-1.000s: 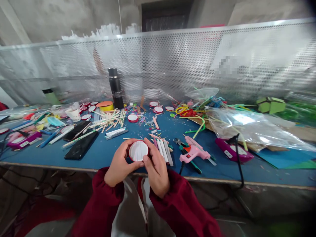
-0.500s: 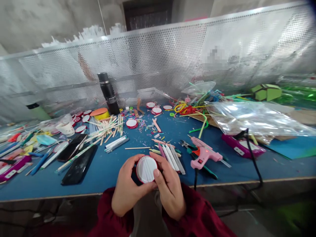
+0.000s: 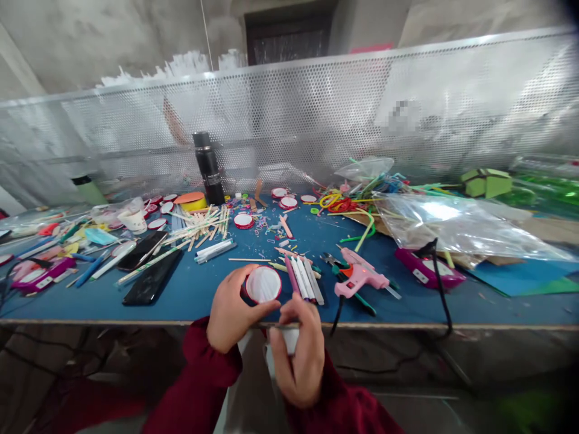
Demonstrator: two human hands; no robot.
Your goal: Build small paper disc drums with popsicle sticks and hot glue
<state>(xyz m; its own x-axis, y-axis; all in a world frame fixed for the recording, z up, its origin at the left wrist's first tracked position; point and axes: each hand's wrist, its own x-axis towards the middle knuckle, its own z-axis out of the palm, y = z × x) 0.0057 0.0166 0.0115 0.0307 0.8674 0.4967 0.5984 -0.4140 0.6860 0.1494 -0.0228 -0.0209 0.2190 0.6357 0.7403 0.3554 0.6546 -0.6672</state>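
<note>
A round red-rimmed piece with a white face (image 3: 263,284), like a small drum, is held over the table's front edge. My left hand (image 3: 232,310) is wrapped round its left side, with the thumb along the near rim. Below and to the right, apart from the piece, is my right hand (image 3: 304,355). Its fingers are bent, with a gap between thumb and forefinger and nothing clearly held. Just beyond it lie several markers (image 3: 304,278), white, grey and purple. A pink glue gun (image 3: 364,274) rests to their right, on dark-green-handled pliers (image 3: 362,304).
Wooden sticks (image 3: 210,224), two dark phones (image 3: 154,280) and more markers (image 3: 215,250) lie left. Similar red-rimmed pieces (image 3: 244,220) sit further back near a black bottle (image 3: 208,169). A purple device (image 3: 429,268) with a black cable and clear plastic (image 3: 443,220) lie right.
My right hand has let go of the round piece and moved down towards me. My left hand keeps hold of it, slightly higher and further left. The view has shifted a little.
</note>
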